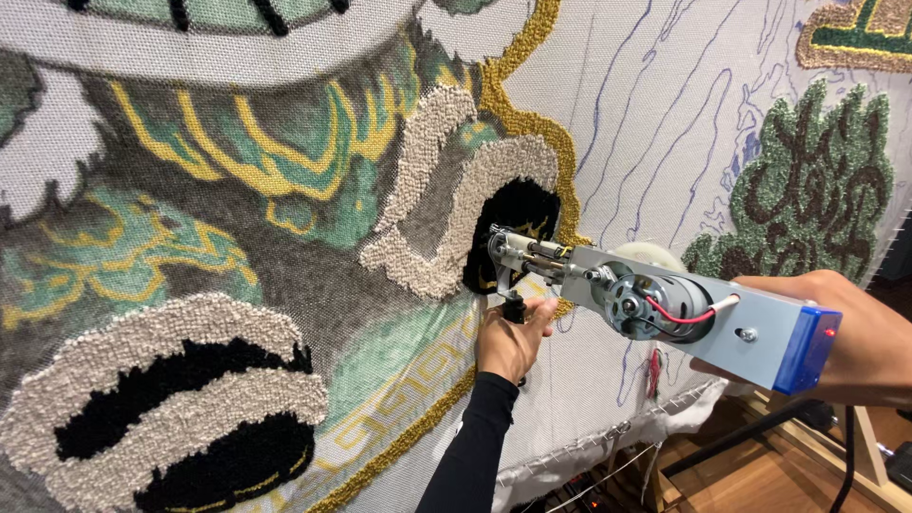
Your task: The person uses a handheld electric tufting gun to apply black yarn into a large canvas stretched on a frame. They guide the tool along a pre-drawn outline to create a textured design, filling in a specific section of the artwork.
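Flanking tufting gun (pixel 655 304): beige loops (pixel 456 190) (left), green patch (pixel 807 190).

I see a large pale woven backing cloth (pixel 665 85) stretched upright, carrying everything worked into it. On it sit looped beige and cream yarn patches (pixel 432 204), solid black tufted areas (pixel 518 223), a mustard-gold border line (pixel 532 123), green and yellow scroll patterns (pixel 285 142), and a dark green tufted shape (pixel 807 190). Thin blue drawn outlines (pixel 655 142) cross its bare part.
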